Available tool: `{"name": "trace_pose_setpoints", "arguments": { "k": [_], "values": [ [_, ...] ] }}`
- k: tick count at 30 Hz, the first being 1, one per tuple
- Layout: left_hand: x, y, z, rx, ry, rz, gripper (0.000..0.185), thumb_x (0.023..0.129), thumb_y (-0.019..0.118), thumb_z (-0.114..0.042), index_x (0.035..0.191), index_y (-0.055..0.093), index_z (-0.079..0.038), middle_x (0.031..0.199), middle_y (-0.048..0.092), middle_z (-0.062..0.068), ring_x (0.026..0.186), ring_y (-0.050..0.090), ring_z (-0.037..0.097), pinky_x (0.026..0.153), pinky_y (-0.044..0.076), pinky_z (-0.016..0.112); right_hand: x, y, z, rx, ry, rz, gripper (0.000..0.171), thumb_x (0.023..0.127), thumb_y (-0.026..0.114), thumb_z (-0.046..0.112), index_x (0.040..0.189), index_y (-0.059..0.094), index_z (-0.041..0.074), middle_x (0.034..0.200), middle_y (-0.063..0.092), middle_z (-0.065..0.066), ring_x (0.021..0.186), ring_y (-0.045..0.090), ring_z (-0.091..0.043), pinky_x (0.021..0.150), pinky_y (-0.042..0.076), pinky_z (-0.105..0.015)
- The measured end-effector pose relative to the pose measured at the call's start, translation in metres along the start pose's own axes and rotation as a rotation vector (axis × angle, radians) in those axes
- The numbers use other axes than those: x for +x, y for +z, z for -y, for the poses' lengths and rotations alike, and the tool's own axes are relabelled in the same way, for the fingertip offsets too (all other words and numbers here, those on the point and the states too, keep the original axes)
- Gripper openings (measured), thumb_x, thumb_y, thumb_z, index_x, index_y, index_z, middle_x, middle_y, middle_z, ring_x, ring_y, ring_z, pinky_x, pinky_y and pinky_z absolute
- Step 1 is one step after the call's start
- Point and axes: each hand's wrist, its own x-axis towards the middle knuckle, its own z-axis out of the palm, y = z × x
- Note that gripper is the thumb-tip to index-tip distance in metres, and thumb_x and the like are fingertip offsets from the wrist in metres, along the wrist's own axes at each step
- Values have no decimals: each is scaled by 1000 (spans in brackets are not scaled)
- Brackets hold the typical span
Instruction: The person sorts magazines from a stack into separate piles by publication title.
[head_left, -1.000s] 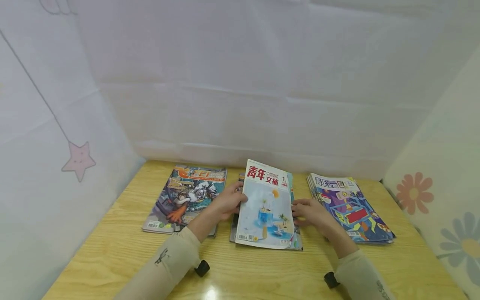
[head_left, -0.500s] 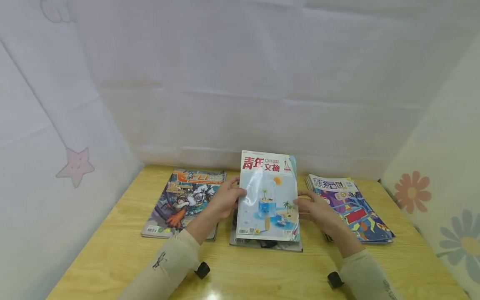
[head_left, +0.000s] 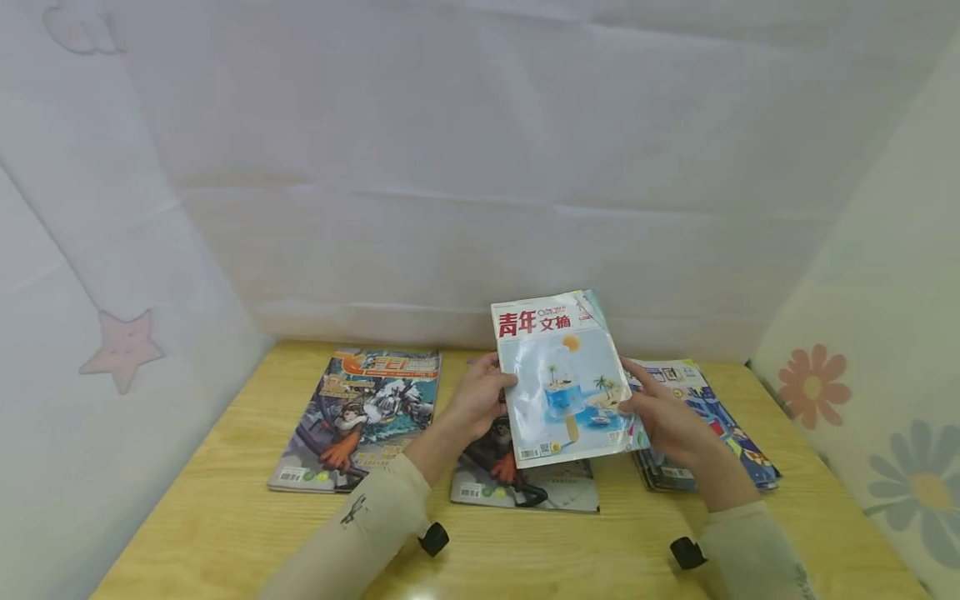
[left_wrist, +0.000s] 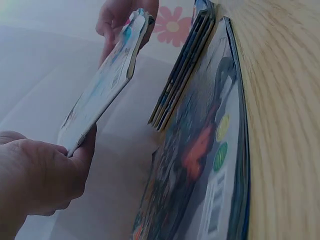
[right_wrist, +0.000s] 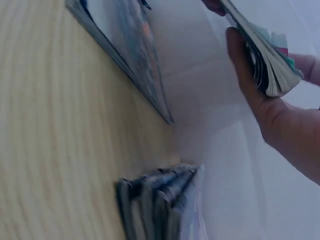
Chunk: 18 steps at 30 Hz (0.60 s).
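Both hands hold a magazine [head_left: 555, 379] with a pale blue cover and red title, raised above the middle of the table and slightly turned. My left hand [head_left: 477, 398] grips its left edge, thumb on the cover and fingers beneath, as the left wrist view shows on the magazine [left_wrist: 102, 92]. At the opposite edge, my right hand [head_left: 667, 417] grips it with the thumb on top. Bent page ends of the magazine [right_wrist: 275, 75] fan apart in the right wrist view. Below lies a dark magazine [head_left: 480, 487] with an orange figure, partly covered in the head view.
A similar dark magazine [head_left: 360, 417] lies on the left of the wooden table [head_left: 495, 558]. On the right is a stack of magazines [head_left: 738, 442], partly hidden behind my right hand. A white cloth wall [head_left: 480, 208] stands behind the table.
The pale blue magazine has risen off the dark one in the middle and shifted right, toward the right stack, turning slightly. Both hands moved along with it, keeping their grip.
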Motion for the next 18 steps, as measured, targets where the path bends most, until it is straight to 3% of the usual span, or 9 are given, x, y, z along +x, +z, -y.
{"name": "trace_pose_setpoints", "arguments": {
  "k": [4,8,13,18],
  "values": [
    [12,16,11,-8,-37,8,49,103,52,-2,151,39,-6,127,59,22,103,66,33,68,57,36,-6,-16,6,-32,35,-37,86,95,46,-11,166,11,23,131,57,-19,106,67,-33,82,58,-48],
    [21,30,24,-49,-67,27,49,103,52,0,150,39,-5,127,60,23,110,65,37,78,59,44,-11,-31,9,-61,69,-57,87,92,41,-13,166,8,20,134,54,-17,108,66,-31,83,57,-46],
    [30,52,42,-110,-115,74,50,102,53,1,150,40,-9,127,61,21,114,63,38,88,54,56,-20,-54,8,-138,81,-109,87,89,38,-12,165,7,15,127,56,-15,101,66,-28,79,57,-43],
    [41,73,57,-78,-151,122,54,99,62,-2,149,45,-13,120,66,18,105,67,36,82,56,56,-30,-79,8,-208,101,-184,83,90,34,-11,165,4,11,118,58,-16,90,65,-26,71,56,-39]
  ]
}}
